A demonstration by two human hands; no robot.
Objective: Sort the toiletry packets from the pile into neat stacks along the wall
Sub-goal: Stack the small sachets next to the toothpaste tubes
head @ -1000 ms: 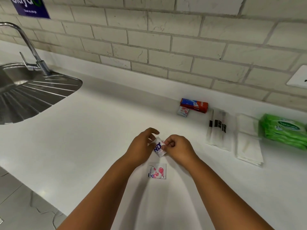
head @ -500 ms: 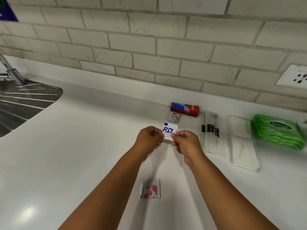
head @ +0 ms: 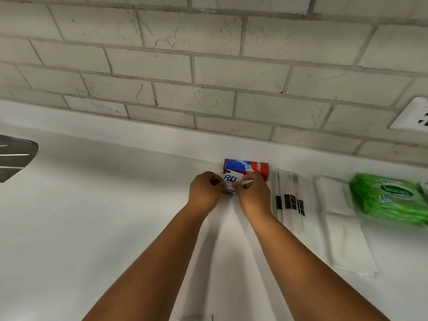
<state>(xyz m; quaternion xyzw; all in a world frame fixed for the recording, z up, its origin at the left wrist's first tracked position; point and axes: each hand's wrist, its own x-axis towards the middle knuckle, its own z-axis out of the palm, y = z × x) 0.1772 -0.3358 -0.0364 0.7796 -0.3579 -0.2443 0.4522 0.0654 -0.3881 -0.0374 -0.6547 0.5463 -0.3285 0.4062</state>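
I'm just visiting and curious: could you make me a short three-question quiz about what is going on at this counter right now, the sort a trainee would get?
1. True or false: both hands, the left hand and the right hand, pinch the same small white packet.
2. What lies directly behind that packet, against the wall? A) the red and blue toothpaste box B) a bar of soap C) a glass
3. Fill in: the green wipes pack lies at the far ____ of the row along the wall.

Key: 1 true; 2 A; 3 right.
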